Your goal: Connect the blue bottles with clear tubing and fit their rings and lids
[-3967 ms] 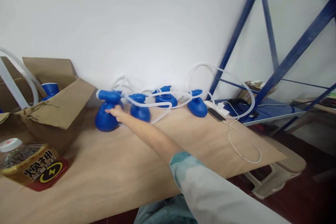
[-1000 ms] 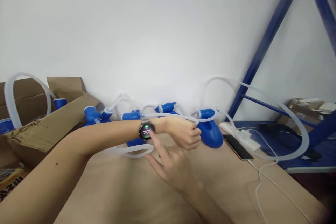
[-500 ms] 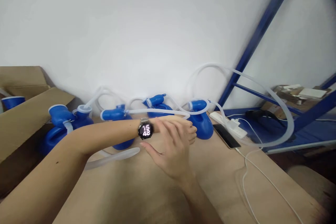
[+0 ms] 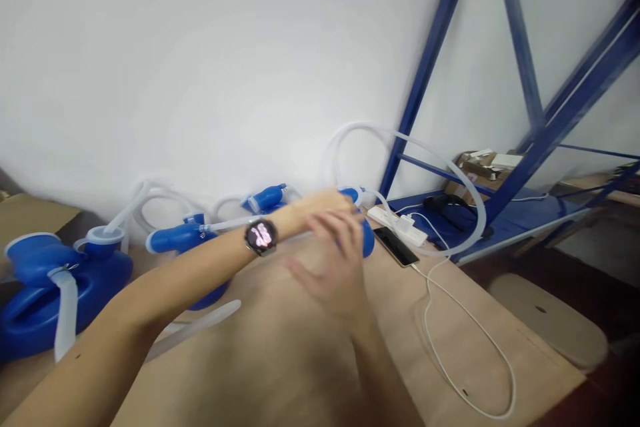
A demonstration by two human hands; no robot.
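My left arm reaches across from the left, wearing a round watch (image 4: 261, 237) with a lit face. My left hand (image 4: 330, 201) is stretched over the table, its fingers mostly covered and blurred. Over the back of it lies my right hand (image 4: 333, 260), fingers extended and thumb apart, holding nothing. Behind the hands stands a blue plastic bottle (image 4: 368, 239), partly hidden. Another blue bottle (image 4: 180, 238) with a clear hose lies behind my left forearm. At the left is a larger-looking blue urinal bottle (image 4: 105, 273) with white-rimmed openings. A loose hose end (image 4: 220, 312) rests below my forearm.
A phone (image 4: 397, 247) lies on the wooden table beside a white power strip (image 4: 400, 227), with a white cable (image 4: 470, 327) trailing forward. A clear hose (image 4: 477, 200) loops near the blue metal frame (image 4: 430, 67). A stool (image 4: 545, 320) stands past the right edge; cardboard (image 4: 40, 217) is at left.
The view has swung right, so the bottles, table and phone sit further left in it. My right hand stays laid over my left hand. More of the blue frame and the stool shows.
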